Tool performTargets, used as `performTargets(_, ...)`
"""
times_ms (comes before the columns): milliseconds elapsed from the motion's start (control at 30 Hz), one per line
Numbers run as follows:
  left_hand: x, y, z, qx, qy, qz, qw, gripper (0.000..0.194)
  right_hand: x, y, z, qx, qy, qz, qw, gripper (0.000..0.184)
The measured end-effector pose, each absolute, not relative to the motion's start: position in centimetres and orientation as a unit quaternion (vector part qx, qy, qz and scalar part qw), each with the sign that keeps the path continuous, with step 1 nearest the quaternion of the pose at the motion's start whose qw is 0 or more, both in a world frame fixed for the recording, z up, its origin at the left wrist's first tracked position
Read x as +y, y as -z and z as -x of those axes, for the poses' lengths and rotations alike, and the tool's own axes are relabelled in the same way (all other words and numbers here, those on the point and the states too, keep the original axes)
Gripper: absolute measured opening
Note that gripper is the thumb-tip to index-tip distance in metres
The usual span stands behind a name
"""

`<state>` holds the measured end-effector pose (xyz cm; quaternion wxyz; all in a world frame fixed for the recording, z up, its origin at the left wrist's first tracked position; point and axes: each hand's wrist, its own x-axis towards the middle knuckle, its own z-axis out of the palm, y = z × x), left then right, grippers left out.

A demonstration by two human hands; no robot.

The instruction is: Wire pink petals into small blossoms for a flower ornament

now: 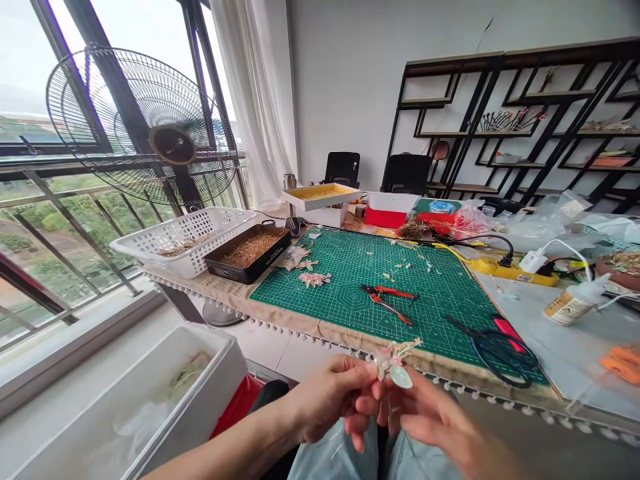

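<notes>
My left hand [347,390] pinches a small spray of artificial flowers [387,363] between thumb and fingers, above my lap at the table's near edge. The spray has pale pink petals, a pale green leaf and thin stems hanging down. Around those stems curl the fingers of my right hand [433,413], partly hidden. Beyond my hands, orange-handled pliers [390,300] lie on the green cutting mat [345,257]. Another pink flower piece [315,279] rests at the mat's left. Dark-handled scissors [505,353] lie at its near right corner.
Left on the table stand a white perforated basket [150,250] and a black box [245,273] of dry stems. A glue bottle [570,307] and yellow power strip [515,272] are on the right. Below left is a white bin [200,390]; a large fan [170,143] stands behind.
</notes>
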<state>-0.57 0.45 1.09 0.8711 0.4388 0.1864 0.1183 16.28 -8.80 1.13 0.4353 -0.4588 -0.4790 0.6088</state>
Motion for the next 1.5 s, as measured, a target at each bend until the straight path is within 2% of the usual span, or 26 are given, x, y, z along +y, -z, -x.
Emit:
performTargets(33, 0.5, -1.0, 0.5, 0.183, -0.120, -0.441, 0.870, 0.038, -8.8, -1.2, -16.1, -0.446, -0.623, 0.434, 0.474, 0.040)
performTargets(100, 0.6, -0.9, 0.4, 0.181, -0.122, -0.446, 0.868, 0.037, -8.7, -1.3, -15.5, -0.391, -0.630, 0.418, 0.525, 0.031)
performTargets(167, 0.4, -0.8, 0.3, 0.183, -0.126, -0.448, 0.866, 0.036, -8.6, -1.3, -14.8, -0.351, -0.599, 0.454, 0.559, 0.028)
performTargets(333, -0.1, -1.0, 0.2, 0.176, -0.109, -0.398, 0.894, 0.030, -8.6, -0.8, -13.1, -0.306, -0.515, 0.513, 0.615, 0.043)
performTargets(533, -1.5, -1.7, -0.5, 0.131, -0.091, -0.309, 0.938, 0.029, -9.1, 1.1, -12.6, -0.266, -0.418, 0.509, 0.704, 0.035)
performTargets(667, -2.7, -1.3, -1.2, 0.127, -0.144, -0.327, 0.925, 0.035, -9.6, 2.0, -12.7, -0.224, -0.409, 0.495, 0.733, 0.033)
performTargets(867, -3.8, -1.0, -1.4, 0.181, -0.253, -0.490, 0.814, 0.041, -9.3, 0.5, -12.0, -0.265, -0.341, 0.558, 0.709, 0.033)
performTargets(1033, -4.1, -1.0, -0.6, 0.279, -0.320, -0.717, 0.553, 0.044, -8.8, -0.2, -11.6, -0.285, -0.326, 0.558, 0.707, 0.034)
performTargets(1100, -4.2, -0.8, -0.5, 0.283, -0.325, -0.740, 0.517, 0.044, -8.9, 0.2, -11.9, -0.300, -0.341, 0.558, 0.694, 0.036)
performTargets(1333, -5.0, -0.6, -1.1, 0.223, -0.274, -0.543, 0.762, 0.050, -9.7, 1.1, -12.7, -0.284, -0.374, 0.533, 0.704, 0.040)
performTargets(1500, -5.0, -1.2, -1.0, 0.213, -0.254, -0.507, 0.796, 0.050, -10.0, 0.1, -12.1, -0.197, -0.389, 0.567, 0.699, 0.043)
